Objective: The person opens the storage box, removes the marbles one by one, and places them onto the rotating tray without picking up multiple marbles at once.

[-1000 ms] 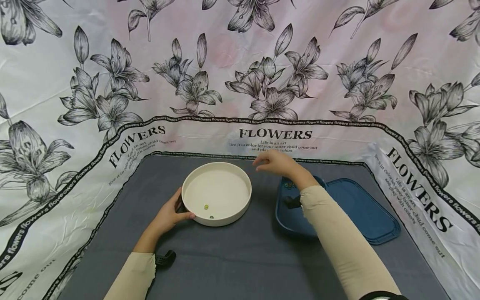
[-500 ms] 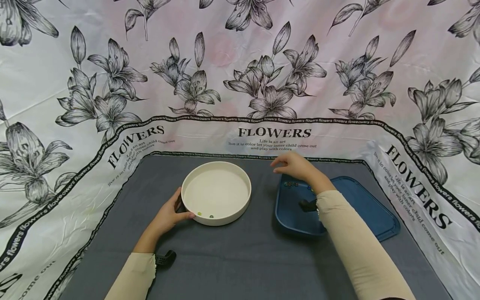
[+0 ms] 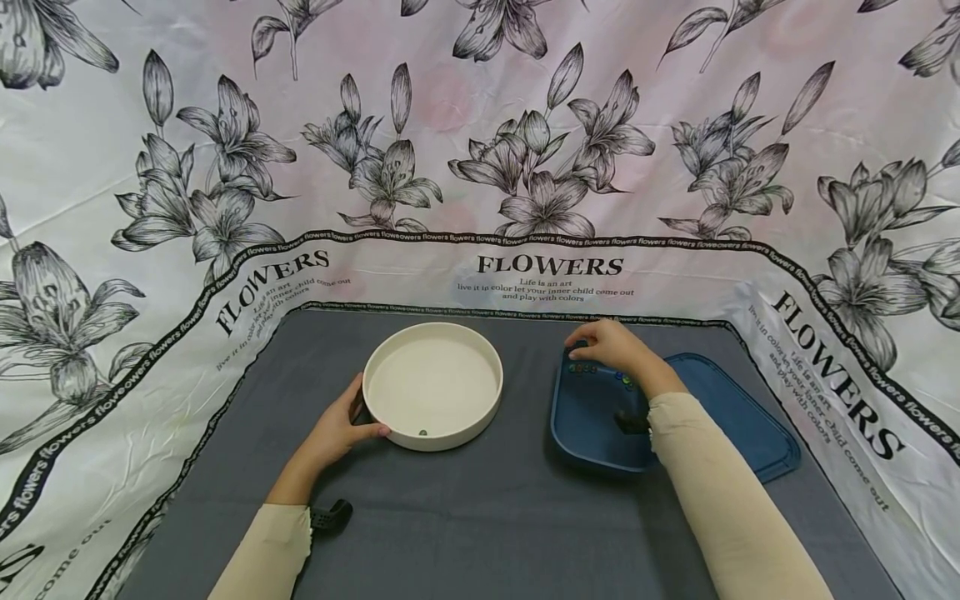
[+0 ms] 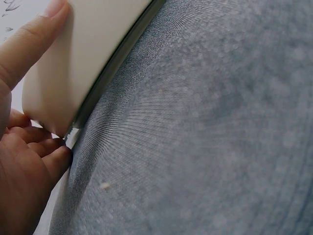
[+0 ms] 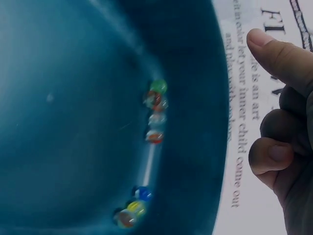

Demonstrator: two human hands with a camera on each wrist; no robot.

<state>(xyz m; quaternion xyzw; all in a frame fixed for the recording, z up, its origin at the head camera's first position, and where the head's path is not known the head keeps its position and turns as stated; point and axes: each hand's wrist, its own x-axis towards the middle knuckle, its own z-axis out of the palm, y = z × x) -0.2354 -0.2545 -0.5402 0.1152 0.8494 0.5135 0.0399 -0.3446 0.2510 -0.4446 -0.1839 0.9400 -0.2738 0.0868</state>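
My left hand (image 3: 339, 435) holds the left side of a round cream dish (image 3: 435, 379), thumb at the near rim and fingers curled around the wall, as the left wrist view also shows. One small marble (image 3: 423, 432) is visible inside, against the near wall. My right hand (image 3: 611, 345) hovers at the far-left corner of a blue tub (image 3: 588, 425), fingers loosely curled with nothing seen in them. In the right wrist view, several glass marbles (image 5: 156, 117) line the tub's edge, and a blue marble (image 5: 143, 193) sits in a second cluster.
A blue lid (image 3: 738, 417) lies just right of the tub, partly behind the right sleeve. Grey cloth (image 3: 480, 525) covers the table. Behind it rises a floral-printed sheet (image 3: 547, 150).
My right hand has moved right and lower, from near the dish to the tub's far corner. A yellow-green marble in the dish rolled left and is now out of sight. My left hand stays put.
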